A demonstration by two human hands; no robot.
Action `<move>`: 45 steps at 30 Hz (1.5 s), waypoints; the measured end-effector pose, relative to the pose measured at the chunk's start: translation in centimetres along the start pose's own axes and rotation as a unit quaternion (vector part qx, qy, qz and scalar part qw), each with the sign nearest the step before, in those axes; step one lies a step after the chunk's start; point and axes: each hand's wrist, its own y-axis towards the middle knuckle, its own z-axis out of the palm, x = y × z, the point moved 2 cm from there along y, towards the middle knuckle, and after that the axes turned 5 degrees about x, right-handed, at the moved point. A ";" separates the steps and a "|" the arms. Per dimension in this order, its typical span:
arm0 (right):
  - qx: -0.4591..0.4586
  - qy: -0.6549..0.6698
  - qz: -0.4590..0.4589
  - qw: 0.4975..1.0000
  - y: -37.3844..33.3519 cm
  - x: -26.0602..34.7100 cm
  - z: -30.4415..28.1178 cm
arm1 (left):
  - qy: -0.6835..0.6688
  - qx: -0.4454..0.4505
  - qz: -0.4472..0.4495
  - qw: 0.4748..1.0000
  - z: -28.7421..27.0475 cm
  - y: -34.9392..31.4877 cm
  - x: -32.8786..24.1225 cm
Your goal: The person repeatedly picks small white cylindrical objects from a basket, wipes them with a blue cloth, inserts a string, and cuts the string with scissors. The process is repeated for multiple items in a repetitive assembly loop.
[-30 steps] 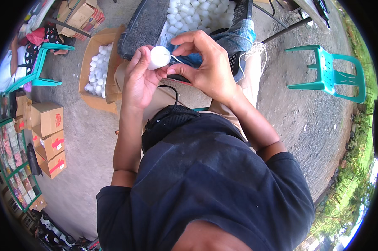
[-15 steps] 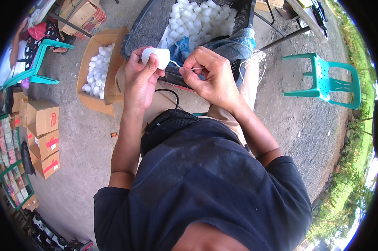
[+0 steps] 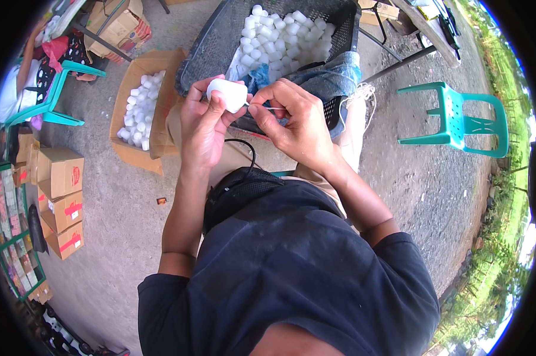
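My left hand (image 3: 201,127) is closed around a short, smooth white cylinder (image 3: 229,97), thumb on its near side. A thin white string (image 3: 276,108) meets the end of the cylinder that faces right. Thumb and forefinger of my right hand (image 3: 300,121) pinch this string very close to the cylinder. Whether the string runs inside the cylinder is hidden. Just beyond my hands stands a black plastic crate (image 3: 211,44) with many similar white cylinders (image 3: 283,38) heaped in it. A blue cloth (image 3: 341,68) hangs over its near right corner.
An open cardboard box (image 3: 121,113) with more white cylinders stands left of the crate. A bundle of white strings (image 3: 365,95) lies over my right knee. Stacked cartons (image 3: 63,172) are at the left, a green plastic chair (image 3: 455,118) at the right. Another person (image 3: 21,89) is at the far left.
The cylinder has tilted, its string end turning down toward me. My right fingers are closer to it, and less string shows between them. Both hands sit slightly lower in the view.
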 end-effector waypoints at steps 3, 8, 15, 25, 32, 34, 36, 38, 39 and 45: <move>0.000 -0.034 -0.005 0.999 -0.1 -0.1 0.2 | -0.024 0.001 0.007 1.000 0.3 -0.2 0.3; -0.010 -0.057 -0.020 0.998 0.1 -0.1 0.6 | 0.020 0.007 0.031 0.999 0.5 -0.2 0.5; 0.006 -0.069 -0.023 0.997 0.1 -0.1 1.0 | -0.013 0.006 0.044 0.999 0.3 -0.1 0.4; 0.016 -0.121 -0.026 0.992 0.2 -0.5 1.0 | 0.000 -0.001 0.081 0.997 0.9 -0.1 0.8; 0.023 0.026 0.015 0.999 0.3 -0.8 0.7 | 0.034 0.005 0.109 0.993 0.3 0.1 0.8; 0.027 0.021 0.017 0.999 0.1 -1.0 0.2 | 0.054 0.012 0.113 0.992 0.2 0.2 0.8; 0.024 0.012 0.011 1.000 0.1 -0.8 0.1 | 0.064 0.028 0.112 0.991 0.5 0.1 1.1; 0.022 0.022 0.025 0.999 0.1 -1.1 0.4 | 0.049 0.022 0.114 0.992 0.7 0.2 1.1; 0.019 0.054 0.041 0.998 0.0 -1.1 0.5 | 0.041 0.019 0.115 0.992 0.8 0.2 1.1; 0.009 0.103 0.105 0.989 -1.3 -3.0 0.5 | 0.020 0.003 0.104 0.994 1.5 0.1 0.6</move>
